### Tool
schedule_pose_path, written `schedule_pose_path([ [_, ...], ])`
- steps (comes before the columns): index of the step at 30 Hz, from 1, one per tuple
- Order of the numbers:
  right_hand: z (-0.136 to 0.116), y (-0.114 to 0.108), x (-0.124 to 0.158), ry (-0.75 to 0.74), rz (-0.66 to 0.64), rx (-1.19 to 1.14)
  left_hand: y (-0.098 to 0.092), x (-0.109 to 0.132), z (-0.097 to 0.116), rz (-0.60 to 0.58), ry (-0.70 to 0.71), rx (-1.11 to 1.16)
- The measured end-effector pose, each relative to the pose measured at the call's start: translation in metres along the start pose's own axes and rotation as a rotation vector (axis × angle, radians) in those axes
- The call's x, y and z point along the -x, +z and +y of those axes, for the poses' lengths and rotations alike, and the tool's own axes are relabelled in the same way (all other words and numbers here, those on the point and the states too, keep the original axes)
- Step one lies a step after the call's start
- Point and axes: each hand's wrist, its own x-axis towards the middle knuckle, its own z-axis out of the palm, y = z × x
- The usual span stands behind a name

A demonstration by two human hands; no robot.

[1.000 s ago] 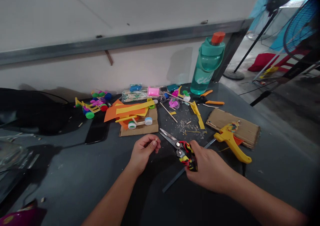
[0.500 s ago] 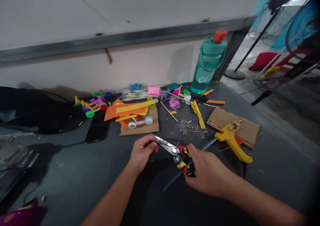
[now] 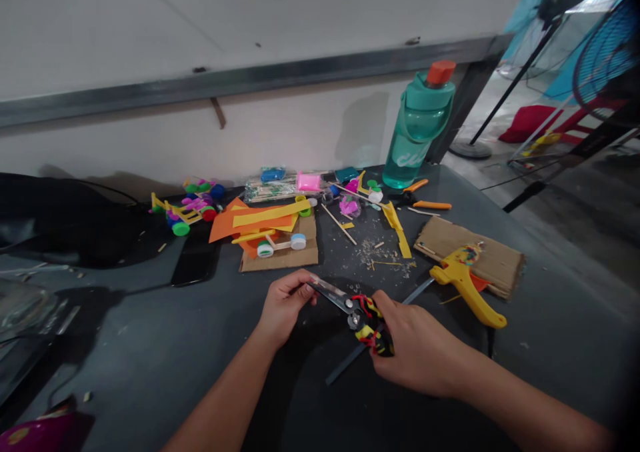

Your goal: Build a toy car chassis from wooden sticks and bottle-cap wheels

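My right hand (image 3: 417, 345) is wrapped round the black, yellow and red handles of a pair of scissors (image 3: 345, 300). The blades point up and left and look closed or nearly so. At their tips, my left hand (image 3: 287, 305) is pinched, thumb against fingers; whatever it holds is too small or hidden to name. A yellow glue gun (image 3: 467, 285) lies to the right of my right hand, its nose on a piece of cardboard (image 3: 450, 239). A grey glue stick (image 3: 345, 365) runs out of its back, passing under my right hand.
Behind my hands lie orange and yellow foam sheets (image 3: 260, 219) on cardboard, bottle-cap wheels (image 3: 299, 241), thin sticks and scraps. A teal water bottle (image 3: 415, 132) stands by the wall near orange-handled pliers (image 3: 433, 205). At left are a phone (image 3: 193, 265) and a small toy car (image 3: 175, 215).
The scissor blades have turned slightly at my left fingertips and look darker, with less shine. Both hands stay almost in place.
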Motion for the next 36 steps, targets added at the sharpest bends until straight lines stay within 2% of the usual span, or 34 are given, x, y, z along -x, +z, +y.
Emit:
schedule_pose_path([
  [17,0.0002,-0.0030,0.0030,0.020,-0.029,0.044,-0.0027,-0.0009,-0.0010,0.032,-0.025,-0.080],
  [27,-0.0016,0.0005,0.0015,0.062,-0.052,0.026,0.0003,0.0004,0.0035,-0.016,0.000,-0.081],
  [36,-0.0018,0.0003,0.0013,0.027,0.039,0.100,-0.0015,-0.0003,-0.0040,-0.009,0.010,-0.033],
])
